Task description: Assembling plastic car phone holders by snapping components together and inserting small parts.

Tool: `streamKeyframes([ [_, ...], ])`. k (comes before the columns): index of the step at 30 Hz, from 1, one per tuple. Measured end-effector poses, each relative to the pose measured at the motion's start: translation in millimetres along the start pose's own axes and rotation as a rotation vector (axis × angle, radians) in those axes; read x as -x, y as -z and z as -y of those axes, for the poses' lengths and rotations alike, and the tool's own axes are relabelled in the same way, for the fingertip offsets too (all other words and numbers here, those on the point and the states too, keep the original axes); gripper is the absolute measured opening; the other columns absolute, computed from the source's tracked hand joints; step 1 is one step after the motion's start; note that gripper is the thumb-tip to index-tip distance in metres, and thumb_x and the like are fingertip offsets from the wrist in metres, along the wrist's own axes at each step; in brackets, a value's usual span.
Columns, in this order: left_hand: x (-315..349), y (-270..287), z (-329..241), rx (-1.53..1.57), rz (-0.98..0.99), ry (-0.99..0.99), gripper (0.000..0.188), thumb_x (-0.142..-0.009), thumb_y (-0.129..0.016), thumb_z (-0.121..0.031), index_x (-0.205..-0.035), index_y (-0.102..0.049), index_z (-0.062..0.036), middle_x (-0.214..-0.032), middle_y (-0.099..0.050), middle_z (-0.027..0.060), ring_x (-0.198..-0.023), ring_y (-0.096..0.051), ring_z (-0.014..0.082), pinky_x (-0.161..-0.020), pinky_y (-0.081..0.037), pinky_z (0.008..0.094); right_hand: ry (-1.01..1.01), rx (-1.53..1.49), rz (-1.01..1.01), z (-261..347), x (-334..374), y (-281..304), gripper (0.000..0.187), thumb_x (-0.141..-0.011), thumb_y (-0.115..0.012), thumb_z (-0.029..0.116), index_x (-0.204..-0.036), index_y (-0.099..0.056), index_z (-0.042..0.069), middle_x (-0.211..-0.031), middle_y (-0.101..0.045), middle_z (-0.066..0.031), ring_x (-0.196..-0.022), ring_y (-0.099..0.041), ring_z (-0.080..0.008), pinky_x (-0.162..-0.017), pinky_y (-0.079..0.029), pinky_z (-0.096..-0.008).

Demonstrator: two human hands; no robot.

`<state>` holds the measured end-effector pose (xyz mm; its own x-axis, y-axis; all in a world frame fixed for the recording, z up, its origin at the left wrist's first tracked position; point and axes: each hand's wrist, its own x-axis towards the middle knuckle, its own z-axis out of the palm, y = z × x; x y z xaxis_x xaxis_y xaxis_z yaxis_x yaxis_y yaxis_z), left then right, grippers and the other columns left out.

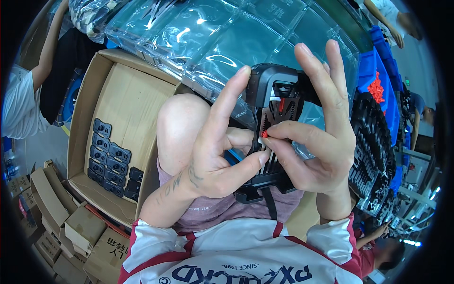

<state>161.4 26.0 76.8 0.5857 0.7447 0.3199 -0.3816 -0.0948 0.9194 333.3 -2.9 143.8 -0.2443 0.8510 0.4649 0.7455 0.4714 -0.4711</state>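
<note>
In front of my chest, my left hand [210,163] grips a black plastic holder-like assembly [272,78] by its left side, thumb and fingers around the frame. Its inside lies open, showing toothed strips and metal-looking rails. Between thumb and index finger, my right hand [324,146] pinches a small red plastic piece [264,134] against the inner toothed strip; its other fingers are raised. A second red part [282,105] sits higher up inside the assembly. From the lower end hangs a black strap-like tail [269,203]. My fingertips partly hide the red piece.
On the left, a cardboard box [78,137] holds several flat black parts [115,163]. Clear plastic covers blue-green trays [222,47] ahead. Rightward are stacked black parts [371,146] and a blue bin [391,116] with red pieces [376,89]. Cartons [85,227] stand lower left; other people work nearby.
</note>
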Motion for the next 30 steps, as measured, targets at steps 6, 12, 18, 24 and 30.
streamKeyframes([
  [6,0,0,4,-0.013,-0.005,0.002,0.091,-0.073,-0.054,0.009,-0.146,-0.001,0.0027,-0.148,-0.016,0.0198,-0.064,-0.061,0.0148,-0.054,-0.044,0.0191,-0.011,0.031,0.035,-1,-2,0,0.014,-0.059,-0.074,0.015,-0.072,-0.069,0.011,-0.136,-0.046,-0.0218,-0.136,-0.023,-0.0467,-0.111,-0.021,-0.0542],
  [12,3,-3,4,-0.029,-0.010,0.018,0.092,-0.073,-0.054,0.008,-0.146,0.001,0.0034,-0.138,-0.026,0.0201,-0.072,-0.060,0.0175,-0.062,-0.043,0.0209,-0.025,0.053,0.160,1,-11,15,0.015,-0.060,-0.075,0.018,-0.072,-0.069,0.011,-0.137,-0.045,-0.0219,-0.137,-0.022,-0.0460,-0.111,-0.020,-0.0538],
  [18,2,-6,9,-0.067,-0.039,0.036,0.092,-0.074,-0.055,0.007,-0.145,0.004,0.0041,-0.128,-0.035,0.0203,-0.081,-0.059,0.0202,-0.070,-0.041,0.0227,0.009,0.055,0.140,-1,-8,10,0.016,-0.061,-0.077,0.019,-0.071,-0.068,0.011,-0.137,-0.045,-0.0218,-0.137,-0.022,-0.0452,-0.111,-0.020,-0.0526],
  [24,10,-4,7,-0.084,-0.043,0.049,0.094,-0.074,-0.056,0.006,-0.145,0.006,0.0048,-0.118,-0.045,0.0205,-0.089,-0.058,0.0228,-0.078,-0.040,0.0246,-0.009,0.131,0.081,1,-4,10,0.018,-0.061,-0.078,0.019,-0.071,-0.065,0.010,-0.139,-0.042,-0.0214,-0.137,-0.023,-0.0446,-0.111,-0.022,-0.0521],
  [30,17,-3,7,-0.110,-0.054,0.069,0.095,-0.075,-0.056,0.005,-0.144,0.008,0.0055,-0.107,-0.055,0.0208,-0.097,-0.057,0.0255,-0.086,-0.039,0.0264,-0.100,0.018,-0.001,2,2,3,0.029,-0.059,-0.080,0.012,-0.074,-0.056,0.010,-0.146,-0.033,-0.0218,-0.136,-0.025,-0.0426,-0.109,-0.024,-0.0494],
])
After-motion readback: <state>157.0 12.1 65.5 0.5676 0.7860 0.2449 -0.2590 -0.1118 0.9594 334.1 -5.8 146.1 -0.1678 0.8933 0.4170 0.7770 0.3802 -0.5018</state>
